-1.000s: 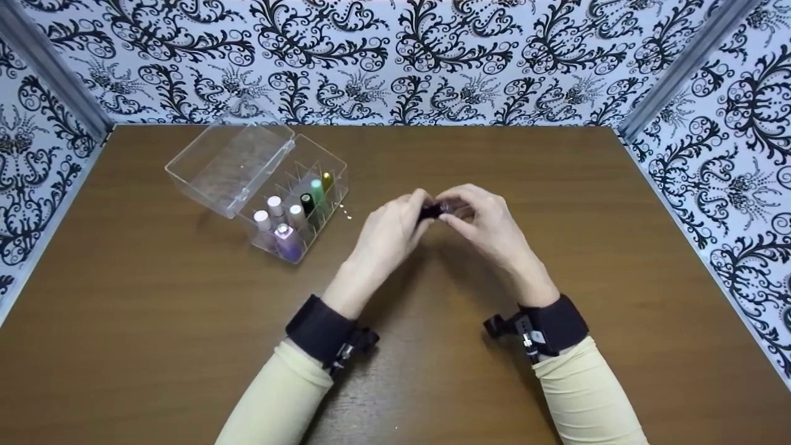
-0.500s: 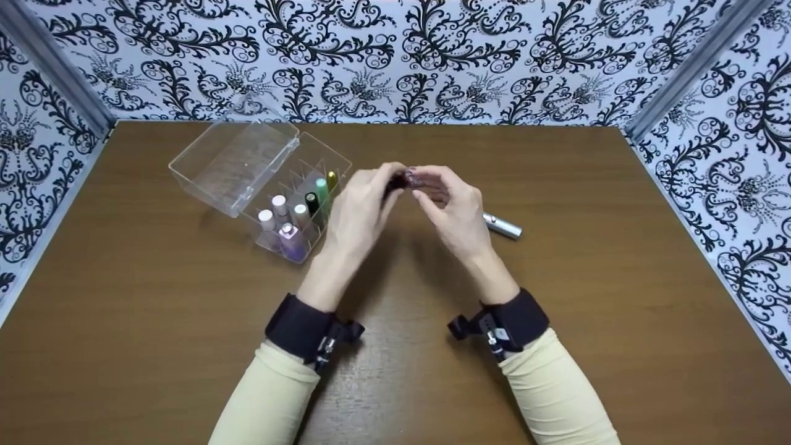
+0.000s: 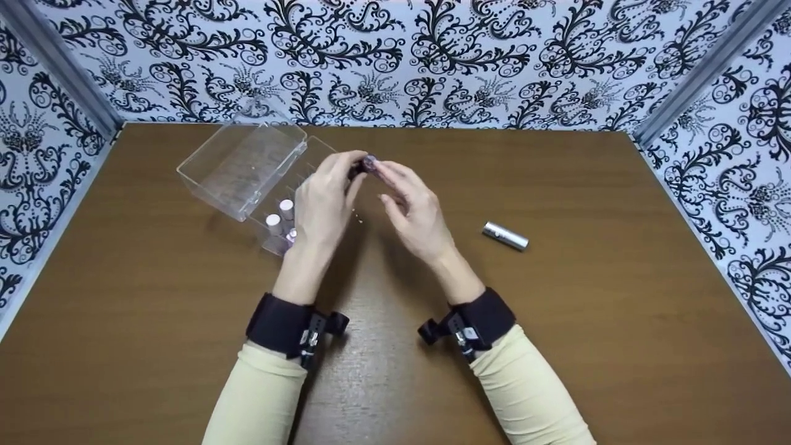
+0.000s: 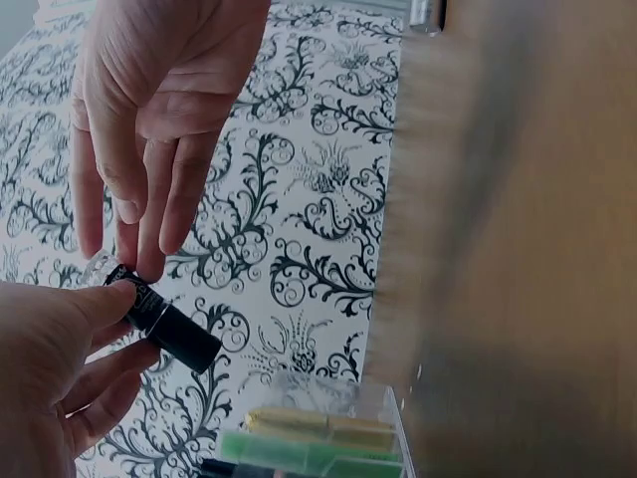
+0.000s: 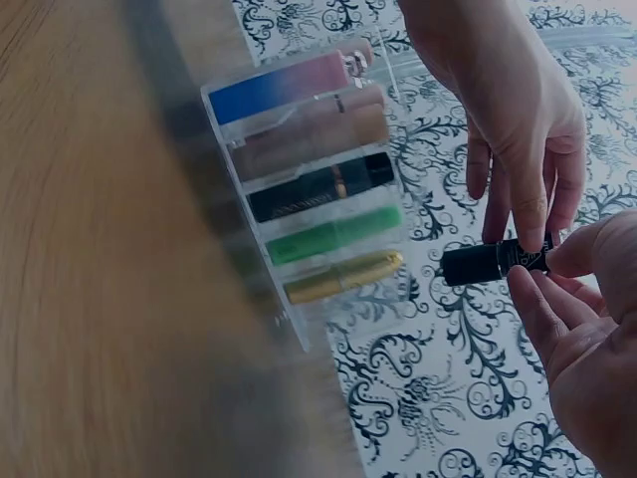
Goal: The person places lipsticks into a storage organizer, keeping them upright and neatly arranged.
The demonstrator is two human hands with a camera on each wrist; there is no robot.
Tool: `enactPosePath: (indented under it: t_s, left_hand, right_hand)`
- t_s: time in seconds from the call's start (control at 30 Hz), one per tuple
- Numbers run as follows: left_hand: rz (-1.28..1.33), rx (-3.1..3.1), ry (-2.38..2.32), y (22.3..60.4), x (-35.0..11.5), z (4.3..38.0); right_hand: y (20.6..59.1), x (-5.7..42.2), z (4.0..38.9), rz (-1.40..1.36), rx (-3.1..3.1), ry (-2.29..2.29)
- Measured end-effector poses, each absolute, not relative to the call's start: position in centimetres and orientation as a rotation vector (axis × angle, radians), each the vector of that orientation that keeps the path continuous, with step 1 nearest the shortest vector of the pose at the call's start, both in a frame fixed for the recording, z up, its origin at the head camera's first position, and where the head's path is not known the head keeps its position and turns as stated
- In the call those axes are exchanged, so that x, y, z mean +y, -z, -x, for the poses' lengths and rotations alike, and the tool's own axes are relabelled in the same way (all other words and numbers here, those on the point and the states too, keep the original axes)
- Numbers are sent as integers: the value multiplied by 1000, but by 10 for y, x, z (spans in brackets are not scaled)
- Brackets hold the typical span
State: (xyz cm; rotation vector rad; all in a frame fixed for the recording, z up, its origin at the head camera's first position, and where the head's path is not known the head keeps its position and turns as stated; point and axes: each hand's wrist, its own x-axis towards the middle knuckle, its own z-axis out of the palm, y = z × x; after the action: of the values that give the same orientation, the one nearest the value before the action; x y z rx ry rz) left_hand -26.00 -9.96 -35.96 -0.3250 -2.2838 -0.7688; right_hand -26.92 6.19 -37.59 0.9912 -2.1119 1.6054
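A small dark nail polish bottle [image 4: 164, 317] with a black cap and a clear end is in my left hand [image 3: 324, 201]. The left thumb and fingers pinch it in the air, close to the box. My right hand [image 3: 414, 213] is just to its right, its fingertips touching or nearly touching the clear end while the thumb stands apart. Under and beside the left hand is a clear divided box [image 5: 244, 184], its lid [image 3: 238, 167] tipped back. In it are a gold tube [image 5: 343, 276], a green tube [image 5: 333, 234], a black tube [image 5: 318, 189] and a blue-pink bottle [image 5: 279, 88].
A silver tube [image 3: 505, 236] lies on the wooden table [image 3: 587, 296] to the right of my hands. White-topped containers [image 3: 274, 224] stand at the near end of the box. Patterned panels [image 3: 469, 62] border the table at the back and sides.
Both hands have moved left and away from me with the nail polish bottle, towards the box. The silver tube has come into view on the table. The right thumb has drawn off the bottle.
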Motion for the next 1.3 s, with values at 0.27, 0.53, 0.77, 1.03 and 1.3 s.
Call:
enactPosePath:
  t_s: [0.27, 0.53, 0.77, 1.03, 1.3]
  left_hand:
    - [236, -2270, 812, 367, -110, 270]
    - [210, -2257, 839, 371, -112, 278]
    - [181, -2257, 851, 372, -113, 283]
    - [199, -2259, 846, 375, -113, 285]
    - [256, -2309, 823, 382, -116, 287]
  right_hand:
    - [386, 50, 278, -1072, -2182, -1388]
    - [394, 45, 286, -1106, -2228, -1389]
    - [398, 41, 292, -1129, -2241, -1411]
    - [400, 41, 295, -1156, -2272, -1451]
    - [410, 42, 298, -1155, -2428, -1352]
